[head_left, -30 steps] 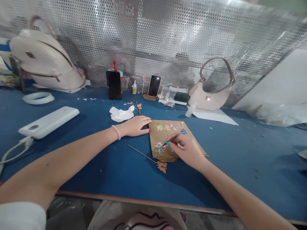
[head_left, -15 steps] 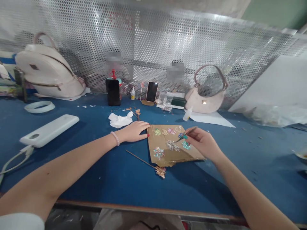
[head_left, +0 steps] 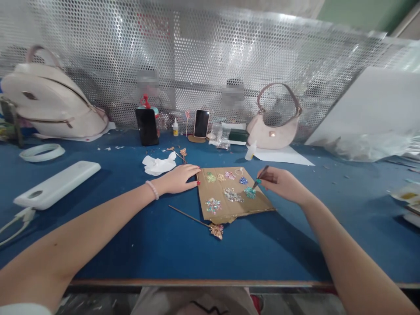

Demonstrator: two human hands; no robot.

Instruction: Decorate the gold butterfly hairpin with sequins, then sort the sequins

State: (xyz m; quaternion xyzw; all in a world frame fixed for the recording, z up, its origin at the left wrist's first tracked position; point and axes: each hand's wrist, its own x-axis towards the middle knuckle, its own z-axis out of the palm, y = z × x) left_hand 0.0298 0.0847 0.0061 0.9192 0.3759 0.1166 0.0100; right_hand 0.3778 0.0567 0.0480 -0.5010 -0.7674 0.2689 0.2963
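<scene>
My right hand (head_left: 277,181) grips tweezers (head_left: 259,176), whose tip reaches down to a pile of teal rhinestones (head_left: 250,192). That pile lies on a piece of cardboard (head_left: 210,191) along with silver rhinestones (head_left: 233,195), multicoloured ones (head_left: 213,205), blue ones (head_left: 243,180) and small green, gold and pink heaps. Fingers outstretched, my left hand (head_left: 180,179) rests flat at the cardboard's left edge, holding nothing. In front of the cardboard lies a hair stick (head_left: 188,213) with a gold ornament (head_left: 216,231) at its right end.
Behind my left hand lie crumpled tissue (head_left: 159,164) and another gold ornament (head_left: 183,152). A glue bottle (head_left: 251,151), a standing phone (head_left: 201,124) and a black phone (head_left: 147,127) are farther back. A power bank (head_left: 57,184) is left; a handbag (head_left: 274,131) stands by the mesh wall.
The tweezers in my right hand have moved right, from the silver rhinestones to the teal pile. My left hand keeps its place at the cardboard's edge. The view has shifted slightly.
</scene>
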